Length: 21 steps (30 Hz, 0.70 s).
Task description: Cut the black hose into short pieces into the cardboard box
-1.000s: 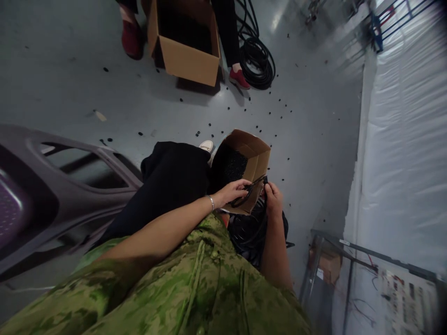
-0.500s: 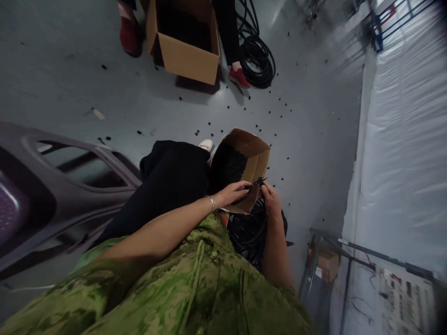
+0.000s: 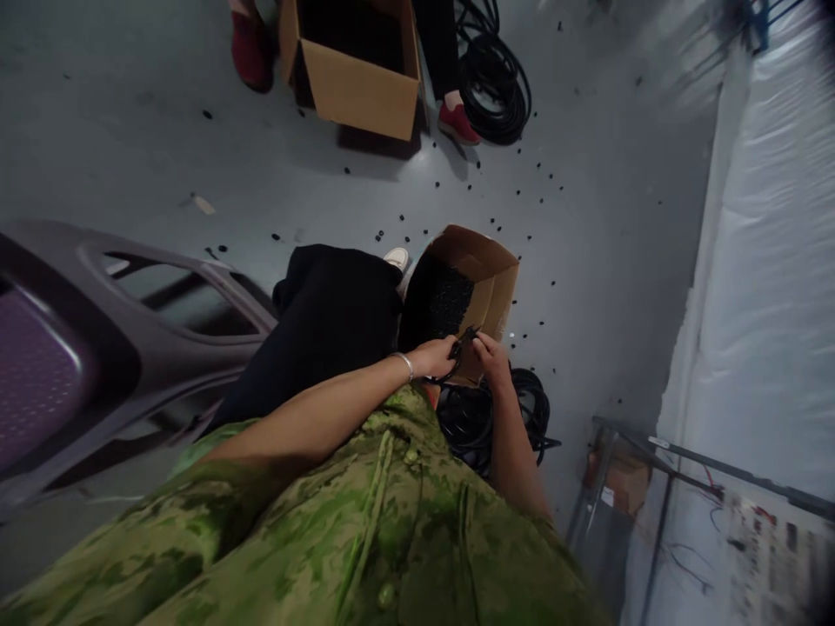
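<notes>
My left hand (image 3: 435,356) and my right hand (image 3: 490,356) meet over the near edge of a small open cardboard box (image 3: 492,283). Both are closed on a thin black cable (image 3: 460,347) that runs between them. The box is filled with small black pieces (image 3: 438,300). A coil of black cable (image 3: 492,419) lies on the floor just below my right hand. A silver bracelet sits on my left wrist.
A larger open cardboard box (image 3: 365,91) stands further off, with another person's red shoes (image 3: 458,123) beside it and a second black cable coil (image 3: 496,83). Small black bits dot the grey floor. A grey plastic chair (image 3: 97,348) is at left, a metal rack (image 3: 652,487) at right.
My hands have drawn closer together on the cable and shifted slightly toward the box. The view has tilted a little.
</notes>
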Each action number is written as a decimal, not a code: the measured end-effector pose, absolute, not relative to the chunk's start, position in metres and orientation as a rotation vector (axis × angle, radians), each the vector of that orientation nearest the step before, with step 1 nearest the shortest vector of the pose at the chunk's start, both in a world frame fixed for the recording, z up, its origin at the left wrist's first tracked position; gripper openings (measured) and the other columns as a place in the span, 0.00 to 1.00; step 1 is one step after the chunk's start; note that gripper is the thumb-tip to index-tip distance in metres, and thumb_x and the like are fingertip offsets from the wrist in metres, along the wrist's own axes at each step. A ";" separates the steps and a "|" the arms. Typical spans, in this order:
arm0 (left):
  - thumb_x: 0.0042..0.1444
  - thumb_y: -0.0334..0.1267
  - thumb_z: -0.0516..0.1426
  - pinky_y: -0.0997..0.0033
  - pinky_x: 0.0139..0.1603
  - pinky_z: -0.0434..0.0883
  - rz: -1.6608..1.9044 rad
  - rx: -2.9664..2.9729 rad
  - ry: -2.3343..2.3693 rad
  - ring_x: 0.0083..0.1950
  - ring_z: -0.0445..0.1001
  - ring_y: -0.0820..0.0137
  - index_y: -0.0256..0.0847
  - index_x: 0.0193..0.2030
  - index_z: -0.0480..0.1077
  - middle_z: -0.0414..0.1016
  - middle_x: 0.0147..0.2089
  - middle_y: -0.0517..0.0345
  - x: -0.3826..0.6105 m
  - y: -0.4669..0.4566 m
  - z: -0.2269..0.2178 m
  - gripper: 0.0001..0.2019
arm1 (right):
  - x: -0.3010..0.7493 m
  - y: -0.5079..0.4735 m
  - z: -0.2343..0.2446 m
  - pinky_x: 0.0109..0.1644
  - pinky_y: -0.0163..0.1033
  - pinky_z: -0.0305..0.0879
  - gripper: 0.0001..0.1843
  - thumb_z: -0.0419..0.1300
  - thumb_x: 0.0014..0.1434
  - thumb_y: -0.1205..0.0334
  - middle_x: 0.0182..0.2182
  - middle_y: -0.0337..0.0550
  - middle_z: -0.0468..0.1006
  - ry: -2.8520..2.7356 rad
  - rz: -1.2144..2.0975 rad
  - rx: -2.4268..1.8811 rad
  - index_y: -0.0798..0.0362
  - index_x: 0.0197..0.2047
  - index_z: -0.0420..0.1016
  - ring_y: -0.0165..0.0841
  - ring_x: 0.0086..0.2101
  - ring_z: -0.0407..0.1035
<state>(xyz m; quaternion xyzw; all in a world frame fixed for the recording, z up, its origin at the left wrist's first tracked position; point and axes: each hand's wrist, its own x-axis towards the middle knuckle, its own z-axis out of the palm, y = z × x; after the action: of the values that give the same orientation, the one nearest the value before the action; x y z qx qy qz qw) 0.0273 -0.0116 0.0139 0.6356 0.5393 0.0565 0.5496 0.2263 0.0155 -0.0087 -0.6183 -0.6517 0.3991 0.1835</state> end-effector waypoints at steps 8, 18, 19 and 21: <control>0.55 0.34 0.58 0.75 0.31 0.69 0.113 1.022 1.352 0.36 0.77 0.67 0.38 0.56 0.65 0.78 0.42 0.53 0.022 -0.017 0.012 0.21 | 0.196 0.007 -0.037 0.45 0.39 0.70 0.19 0.54 0.63 0.54 0.34 0.44 0.82 -1.878 1.149 -1.750 0.52 0.49 0.80 0.36 0.37 0.75; 0.55 0.38 0.58 0.74 0.36 0.69 0.117 1.229 1.496 0.39 0.77 0.65 0.38 0.55 0.69 0.80 0.42 0.51 0.001 -0.033 0.029 0.20 | 0.174 -0.002 -0.032 0.48 0.42 0.72 0.18 0.55 0.65 0.54 0.39 0.46 0.83 -1.979 1.046 -1.633 0.51 0.50 0.80 0.38 0.42 0.76; 0.55 0.38 0.58 0.74 0.38 0.69 0.109 1.286 1.497 0.41 0.77 0.65 0.38 0.54 0.71 0.80 0.43 0.51 -0.005 -0.030 0.027 0.20 | 0.172 -0.002 -0.033 0.48 0.42 0.72 0.18 0.54 0.66 0.54 0.39 0.46 0.83 -1.973 1.032 -1.638 0.51 0.51 0.80 0.38 0.42 0.76; 0.54 0.37 0.58 0.75 0.41 0.69 0.112 1.386 1.463 0.44 0.77 0.64 0.40 0.53 0.74 0.81 0.45 0.52 -0.020 -0.023 0.020 0.19 | 0.167 -0.003 -0.036 0.48 0.42 0.72 0.19 0.54 0.66 0.53 0.40 0.46 0.83 -1.965 1.009 -1.650 0.51 0.51 0.80 0.38 0.42 0.76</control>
<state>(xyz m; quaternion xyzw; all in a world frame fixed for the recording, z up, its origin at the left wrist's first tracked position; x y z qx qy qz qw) -0.0199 -0.0228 0.0204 0.5811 0.6137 0.0470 0.5324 0.1671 -0.0027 -0.0360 -0.5875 -0.6995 0.3592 0.1912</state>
